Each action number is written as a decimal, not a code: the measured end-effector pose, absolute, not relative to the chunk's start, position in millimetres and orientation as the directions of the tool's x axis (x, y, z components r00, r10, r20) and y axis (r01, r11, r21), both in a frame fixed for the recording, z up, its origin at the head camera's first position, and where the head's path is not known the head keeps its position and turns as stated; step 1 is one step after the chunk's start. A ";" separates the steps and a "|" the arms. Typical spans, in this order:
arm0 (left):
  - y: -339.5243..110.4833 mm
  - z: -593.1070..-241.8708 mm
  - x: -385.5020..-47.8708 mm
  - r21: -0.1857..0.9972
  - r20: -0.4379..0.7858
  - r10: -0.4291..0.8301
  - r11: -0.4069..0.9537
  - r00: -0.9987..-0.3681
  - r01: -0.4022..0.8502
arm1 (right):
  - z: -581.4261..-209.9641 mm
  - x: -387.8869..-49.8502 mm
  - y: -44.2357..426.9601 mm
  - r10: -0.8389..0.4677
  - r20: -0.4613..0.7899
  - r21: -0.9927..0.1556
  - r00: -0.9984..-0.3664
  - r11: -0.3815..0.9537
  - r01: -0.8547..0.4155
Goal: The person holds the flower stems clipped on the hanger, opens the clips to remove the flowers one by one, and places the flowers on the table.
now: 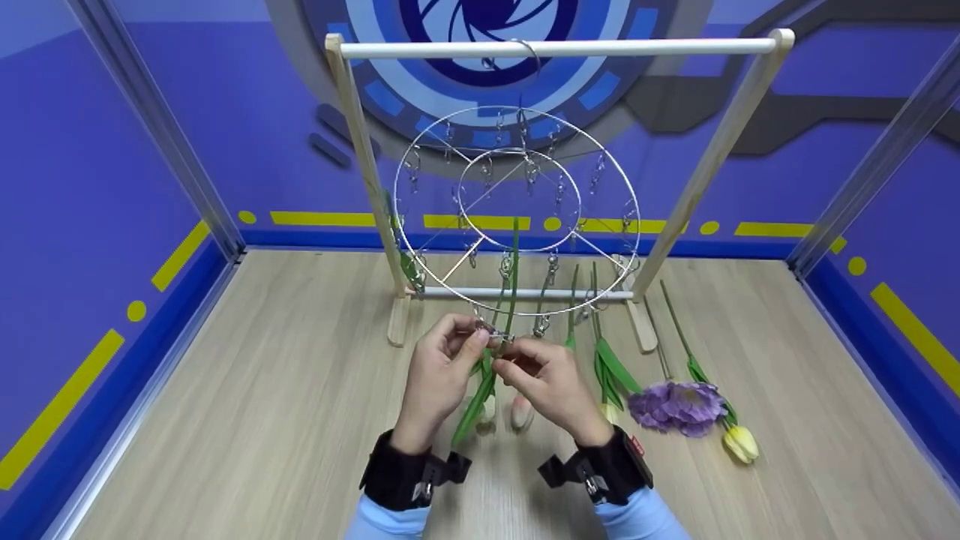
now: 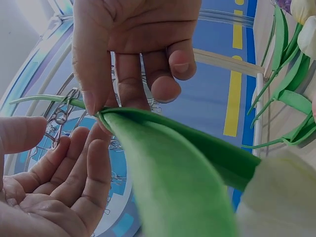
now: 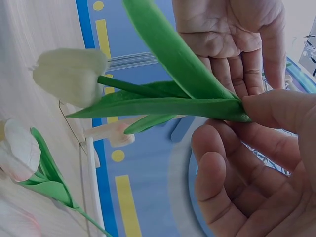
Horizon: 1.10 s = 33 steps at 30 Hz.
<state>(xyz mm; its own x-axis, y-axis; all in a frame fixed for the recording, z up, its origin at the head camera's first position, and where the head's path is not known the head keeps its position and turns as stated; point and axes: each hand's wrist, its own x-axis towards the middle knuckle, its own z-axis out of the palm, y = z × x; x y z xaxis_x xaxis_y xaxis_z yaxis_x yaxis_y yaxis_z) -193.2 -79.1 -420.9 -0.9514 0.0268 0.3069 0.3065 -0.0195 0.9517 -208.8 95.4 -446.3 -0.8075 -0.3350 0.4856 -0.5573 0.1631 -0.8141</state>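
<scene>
A round two-ring metal drying hanger [image 1: 470,158] with several dangling clips hangs from a white bar. At its near edge my left hand [image 1: 439,371] pinches a wire clip [image 2: 60,116] between thumb and fingers. My right hand [image 1: 555,386] pinches an artificial white tulip [image 3: 74,76] where its green leaves [image 3: 168,108] meet the stem. The tulip's head points down towards me, and its thin stem [image 1: 514,262] rises past the hanger's near rim. In the left wrist view the stem passes at the clip; whether the jaws grip it I cannot tell.
The wooden stand [image 1: 712,169] holds the bar across the back. To the right on the table lie a purple flower [image 1: 679,407] and a yellow tulip [image 1: 741,444]. A pinkish tulip [image 1: 521,412] shows behind my right hand. Blue printed walls [image 1: 150,112] enclose the table.
</scene>
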 end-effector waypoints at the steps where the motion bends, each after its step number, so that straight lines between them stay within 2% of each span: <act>1: -79.2 -421.2 -193.3 0.951 0.309 0.025 -0.019 -0.951 0.309 | -446.2 -208.6 95.4 -0.337 0.481 -0.814 -0.810 0.172 -0.555; 18: -80.8 -423.7 -193.7 0.933 0.359 -0.007 -0.005 -0.933 0.359 | -445.2 -208.8 95.6 -0.359 0.500 -0.790 -0.788 0.183 -0.585; 33: -80.3 -424.0 -193.0 0.925 0.380 -0.029 -0.009 -0.925 0.380 | -444.0 -209.2 100.8 -0.374 0.448 -0.802 -0.812 0.233 -0.550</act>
<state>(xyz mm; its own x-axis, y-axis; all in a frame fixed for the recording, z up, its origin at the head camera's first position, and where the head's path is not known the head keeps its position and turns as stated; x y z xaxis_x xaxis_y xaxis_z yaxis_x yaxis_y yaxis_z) -193.0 -80.3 -424.0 -0.9246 -0.0288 0.3799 0.3803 -0.0085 0.9248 -209.2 100.8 -444.0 -0.8118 -0.3739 0.4485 -0.5503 0.2332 -0.8017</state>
